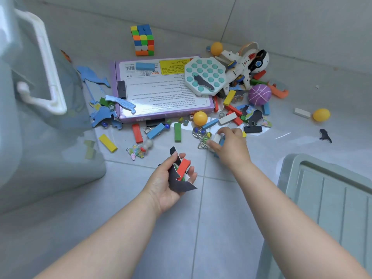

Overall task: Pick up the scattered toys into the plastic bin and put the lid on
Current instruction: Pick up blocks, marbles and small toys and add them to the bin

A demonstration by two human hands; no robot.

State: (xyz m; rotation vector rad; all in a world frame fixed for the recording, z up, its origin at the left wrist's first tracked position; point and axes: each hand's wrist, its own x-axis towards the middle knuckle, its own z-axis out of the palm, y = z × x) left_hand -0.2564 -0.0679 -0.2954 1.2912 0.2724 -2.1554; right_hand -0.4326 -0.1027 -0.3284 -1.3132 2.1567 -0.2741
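Note:
Toys lie scattered on the tiled floor: a purple box [161,97], a teal pop-it toy [204,76], a colour cube [143,40], a white toy plane [238,66], a purple ball [259,95], orange balls [200,118], coloured wooden blocks and dark puzzle pieces. My left hand [171,182] is shut on a handful of pieces [182,170]: a dark puzzle piece plus red and green blocks. My right hand [229,144] pinches a white block [217,137] among marbles and a wire puzzle. The translucent plastic bin [30,117] stands at left. Its pale green lid [326,190] lies at lower right.
The bin has a white handle clip [50,67] on its side. A wall runs along the back behind the toys. A stray white block [301,113], a yellow ball [321,114] and a dark puzzle piece [325,135] lie apart at right.

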